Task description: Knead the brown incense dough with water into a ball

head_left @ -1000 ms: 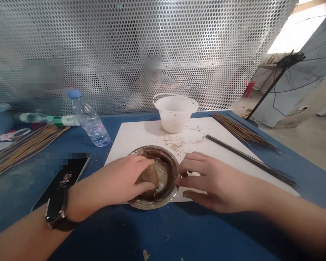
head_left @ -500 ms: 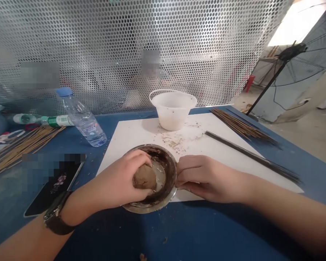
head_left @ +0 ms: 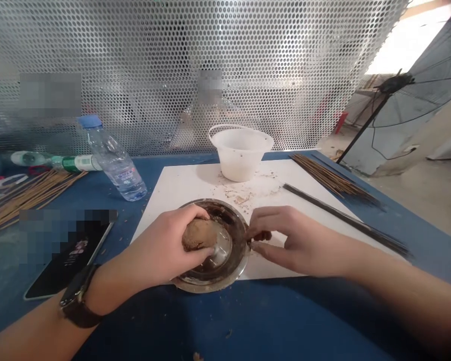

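Observation:
My left hand [head_left: 165, 248] is closed round a brown lump of dough [head_left: 198, 234] inside a shallow metal bowl [head_left: 231, 265] smeared with brown paste. My right hand [head_left: 291, 240] rests on the white board [head_left: 173, 193] just right of the bowl, its thumb and fingers pinching the bowl's right rim. A dark watch sits on my left wrist. The bowl stands at the front edge of the board.
A white plastic tub [head_left: 241, 153] stands at the back of the board amid crumbs. A water bottle [head_left: 113, 158], a phone [head_left: 67, 258] and bundles of thin sticks [head_left: 26, 195] lie left. More sticks [head_left: 330, 180] and a dark rod [head_left: 346, 218] lie right. A perforated metal screen [head_left: 173, 65] stands behind, with people beyond it.
My left hand has rolled the lump slightly up and left in the bowl. My right hand's fingers have curled from lying flat to a pinch at the rim.

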Action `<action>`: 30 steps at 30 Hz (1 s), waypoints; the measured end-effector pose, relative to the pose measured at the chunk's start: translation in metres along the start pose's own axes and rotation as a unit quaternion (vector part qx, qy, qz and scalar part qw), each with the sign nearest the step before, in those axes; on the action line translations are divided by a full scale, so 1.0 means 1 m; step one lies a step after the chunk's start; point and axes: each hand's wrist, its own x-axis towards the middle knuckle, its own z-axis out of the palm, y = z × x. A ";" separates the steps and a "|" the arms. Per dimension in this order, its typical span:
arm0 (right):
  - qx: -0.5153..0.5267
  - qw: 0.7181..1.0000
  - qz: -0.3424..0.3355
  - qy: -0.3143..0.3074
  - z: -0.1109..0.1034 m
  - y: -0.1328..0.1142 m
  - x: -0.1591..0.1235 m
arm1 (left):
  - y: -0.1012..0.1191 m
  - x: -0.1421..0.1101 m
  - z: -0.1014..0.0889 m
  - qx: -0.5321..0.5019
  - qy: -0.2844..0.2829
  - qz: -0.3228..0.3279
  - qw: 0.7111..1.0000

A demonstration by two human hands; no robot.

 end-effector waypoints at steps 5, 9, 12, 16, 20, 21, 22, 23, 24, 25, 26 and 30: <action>-0.114 0.991 0.058 -0.033 0.006 -0.031 -0.012 | 0.000 -0.001 0.007 0.038 0.060 -0.027 0.997; -0.133 0.985 0.102 -0.039 0.012 -0.046 -0.018 | 0.001 -0.002 0.013 0.062 0.095 -0.067 0.991; -0.133 0.983 0.122 -0.025 0.018 -0.050 -0.022 | 0.000 -0.004 0.015 0.080 0.113 -0.087 0.987; -0.115 0.987 0.109 0.000 0.022 -0.052 -0.026 | -0.001 -0.005 0.018 0.081 0.130 -0.089 0.984; -0.080 0.992 0.091 0.018 0.023 -0.050 -0.025 | -0.001 -0.004 0.020 0.072 0.145 -0.082 0.983; -0.074 0.993 0.091 0.024 0.023 -0.049 -0.025 | -0.001 -0.004 0.020 0.072 0.149 -0.083 0.983; -0.070 0.993 0.089 0.032 0.023 -0.049 -0.025 | 0.000 -0.005 0.020 0.072 0.153 -0.085 0.982; -0.068 0.993 0.087 0.041 0.024 -0.048 -0.025 | 0.001 -0.005 0.020 0.073 0.156 -0.088 0.981; -0.068 0.993 0.083 0.051 0.024 -0.048 -0.026 | 0.001 -0.005 0.021 0.073 0.158 -0.092 0.980; -0.068 0.993 0.078 0.061 0.025 -0.048 -0.026 | 0.002 -0.005 0.021 0.072 0.159 -0.098 0.980; -0.069 0.992 0.074 0.072 0.026 -0.048 -0.027 | 0.003 -0.005 0.020 0.071 0.158 -0.104 0.979; -0.080 0.991 0.066 0.085 0.028 -0.049 -0.029 | 0.005 -0.005 0.020 0.068 0.152 -0.120 0.979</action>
